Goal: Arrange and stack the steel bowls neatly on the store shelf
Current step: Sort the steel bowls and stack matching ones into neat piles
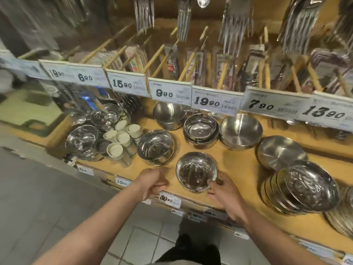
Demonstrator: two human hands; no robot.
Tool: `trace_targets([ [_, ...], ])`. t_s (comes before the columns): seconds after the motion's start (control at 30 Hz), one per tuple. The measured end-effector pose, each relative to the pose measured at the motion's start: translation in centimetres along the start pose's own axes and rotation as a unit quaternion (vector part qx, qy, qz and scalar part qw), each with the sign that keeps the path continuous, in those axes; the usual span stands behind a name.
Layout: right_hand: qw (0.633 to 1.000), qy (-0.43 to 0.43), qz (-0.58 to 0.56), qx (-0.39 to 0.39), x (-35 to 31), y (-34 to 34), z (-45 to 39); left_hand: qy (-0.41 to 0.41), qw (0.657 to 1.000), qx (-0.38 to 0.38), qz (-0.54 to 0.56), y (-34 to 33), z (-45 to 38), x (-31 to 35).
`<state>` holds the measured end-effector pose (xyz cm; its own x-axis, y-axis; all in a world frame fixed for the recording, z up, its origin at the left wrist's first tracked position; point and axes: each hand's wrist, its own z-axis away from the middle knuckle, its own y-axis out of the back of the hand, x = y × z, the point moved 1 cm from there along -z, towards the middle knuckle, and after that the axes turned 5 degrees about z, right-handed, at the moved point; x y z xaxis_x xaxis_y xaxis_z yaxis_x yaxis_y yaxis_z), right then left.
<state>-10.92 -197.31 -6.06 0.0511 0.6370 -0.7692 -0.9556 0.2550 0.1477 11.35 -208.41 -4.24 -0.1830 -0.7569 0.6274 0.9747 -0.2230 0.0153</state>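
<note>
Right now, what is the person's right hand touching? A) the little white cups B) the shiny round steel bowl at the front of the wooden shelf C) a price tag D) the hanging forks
B: the right hand has its fingertips on the near rim of the shiny round steel bowl at the front of the wooden shelf, far from everything else listed.

white cups (122, 138) stand mouth-up in a cluster at the left of the lower shelf. price tags (170, 93) line the edge of the upper rack, reading 15.90, 9.90, 19.90, 7.90. packaged utensils (223, 71) sit between wooden dividers (157, 54) there. forks (184, 23) hang above. pale floor tiles (145, 243) lie below.
</note>
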Motion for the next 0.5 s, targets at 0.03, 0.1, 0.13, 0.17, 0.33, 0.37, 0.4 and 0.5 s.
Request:
trace_targets([
  [0.03,1.0,0.009,-0.002,-0.002,-0.1,-0.2,-0.3,-0.005,0.999,0.021,0.036,1.0,0.1,0.3],
  [0.1,1.0,0.011,-0.009,-0.003,-0.3,-0.6,-0.7,-0.031,0.994,0.064,0.087,2.8,0.0,1.1],
  [0.13,1.0,0.005,-0.015,-0.004,-0.4,-0.9,-0.8,-0.044,0.99,0.078,0.104,3.3,-0.2,1.7],
  [0.17,1.0,-0.001,-0.02,-0.007,-0.4,-1.1,-0.8,-0.053,0.987,0.092,0.118,3.7,-0.5,2.2],
  [0.33,1.0,-0.018,-0.02,0.007,-0.6,-2.3,-1.2,-0.037,0.988,0.092,0.122,4.2,-3.1,3.5],
  [0.37,0.999,-0.023,-0.024,0.023,-0.5,-2.5,-1.3,-0.026,0.989,0.085,0.115,4.4,-3.7,3.6],
  [0.4,0.998,-0.03,-0.026,0.041,-0.5,-2.6,-1.4,-0.013,0.991,0.077,0.107,4.4,-4.2,3.8],
  [0.5,0.996,-0.039,-0.03,0.079,-0.8,-2.6,-0.8,0.013,0.995,0.053,0.081,4.5,-4.7,4.3],
])
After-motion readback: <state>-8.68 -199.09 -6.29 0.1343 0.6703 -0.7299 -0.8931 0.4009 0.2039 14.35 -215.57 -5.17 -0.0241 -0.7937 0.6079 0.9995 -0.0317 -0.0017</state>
